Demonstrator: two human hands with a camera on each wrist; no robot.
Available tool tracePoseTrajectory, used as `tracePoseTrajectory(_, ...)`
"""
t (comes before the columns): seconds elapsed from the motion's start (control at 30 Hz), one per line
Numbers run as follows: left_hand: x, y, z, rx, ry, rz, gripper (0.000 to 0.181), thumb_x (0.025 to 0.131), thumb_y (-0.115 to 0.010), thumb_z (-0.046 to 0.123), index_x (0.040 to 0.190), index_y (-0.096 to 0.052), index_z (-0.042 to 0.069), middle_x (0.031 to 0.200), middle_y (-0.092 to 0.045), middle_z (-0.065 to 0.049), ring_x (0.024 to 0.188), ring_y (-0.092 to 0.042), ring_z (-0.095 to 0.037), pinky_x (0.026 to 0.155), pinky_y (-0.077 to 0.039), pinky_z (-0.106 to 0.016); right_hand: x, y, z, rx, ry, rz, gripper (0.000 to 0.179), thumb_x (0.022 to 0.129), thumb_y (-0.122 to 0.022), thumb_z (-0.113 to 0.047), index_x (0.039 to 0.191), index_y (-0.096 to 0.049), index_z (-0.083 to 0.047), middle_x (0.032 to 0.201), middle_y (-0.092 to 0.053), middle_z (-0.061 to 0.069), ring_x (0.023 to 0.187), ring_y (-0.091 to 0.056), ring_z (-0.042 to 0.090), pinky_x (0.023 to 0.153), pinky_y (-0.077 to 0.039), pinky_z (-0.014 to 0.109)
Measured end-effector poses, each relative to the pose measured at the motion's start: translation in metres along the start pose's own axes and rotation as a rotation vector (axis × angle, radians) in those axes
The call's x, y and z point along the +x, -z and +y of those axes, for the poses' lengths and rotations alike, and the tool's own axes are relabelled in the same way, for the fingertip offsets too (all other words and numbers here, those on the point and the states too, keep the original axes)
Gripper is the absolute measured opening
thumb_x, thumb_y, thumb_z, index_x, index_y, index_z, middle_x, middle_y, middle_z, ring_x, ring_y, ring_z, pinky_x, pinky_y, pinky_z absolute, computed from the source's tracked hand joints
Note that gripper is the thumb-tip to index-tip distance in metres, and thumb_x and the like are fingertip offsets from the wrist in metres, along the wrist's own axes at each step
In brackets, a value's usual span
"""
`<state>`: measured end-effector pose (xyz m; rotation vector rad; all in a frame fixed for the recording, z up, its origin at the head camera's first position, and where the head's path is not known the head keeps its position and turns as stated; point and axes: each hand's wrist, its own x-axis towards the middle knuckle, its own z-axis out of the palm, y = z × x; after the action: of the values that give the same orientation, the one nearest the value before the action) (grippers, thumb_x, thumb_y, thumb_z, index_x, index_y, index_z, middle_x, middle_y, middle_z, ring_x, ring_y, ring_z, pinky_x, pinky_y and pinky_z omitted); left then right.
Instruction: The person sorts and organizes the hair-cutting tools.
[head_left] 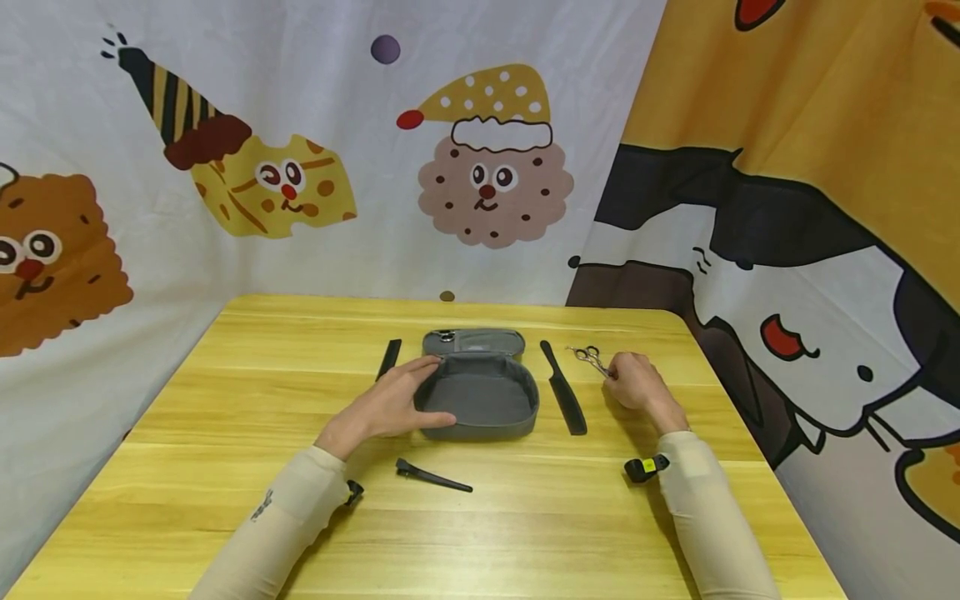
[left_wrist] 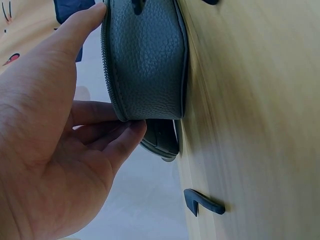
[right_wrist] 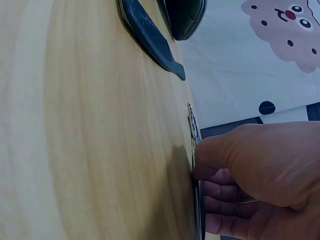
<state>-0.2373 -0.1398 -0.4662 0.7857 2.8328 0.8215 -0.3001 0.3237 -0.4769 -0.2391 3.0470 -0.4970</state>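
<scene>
Gripping scissors [head_left: 597, 364], right hand [head_left: 640, 383] sits between comb [head_left: 568, 400] and table edge [head_left: 718, 392].

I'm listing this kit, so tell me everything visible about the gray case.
The gray case is shallow and rounded, with a pebbled, leather-like outside and a zipper along its rim. It sits open on the table, its lid folded back at the far side, with a small shiny piece at the lid's left. The left hand holds its left end.
</scene>
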Motion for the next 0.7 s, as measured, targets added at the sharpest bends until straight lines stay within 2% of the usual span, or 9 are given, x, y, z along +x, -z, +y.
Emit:
tracePoseTrajectory(0.47, 0.001, -0.001, 0.001, -0.006, 0.006, -0.005, 0.104, 0.097, -0.085, 0.062, 0.169, -0.047, -0.002, 0.18, -0.042, -0.021, 0.166, -0.044, -0.044, 0.131, -0.047, -0.062, -0.003, 0.001, 0.001, 0.001, 0.015, 0.031, 0.013, 0.099, -0.068, -0.006, 0.087, -0.074, -0.004, 0.089, -0.069, 0.014, 0.073, -0.057, 0.025, 0.06, -0.041, 0.034)
tracePoseTrajectory(0.7, 0.001, 0.0, 0.0, 0.006, 0.003, 0.0, 0.104, 0.096, -0.085, 0.063, 0.169, -0.047, -0.001, 0.18, -0.043, -0.021, 0.166, -0.045, -0.044, 0.131, -0.048, -0.061, -0.005, 0.009, -0.006, 0.037, 0.052, 0.111, 0.018, 0.101, -0.07, -0.006, 0.083, -0.07, -0.005, 0.084, -0.064, 0.011, 0.073, -0.056, 0.024, 0.06, -0.041, 0.033)
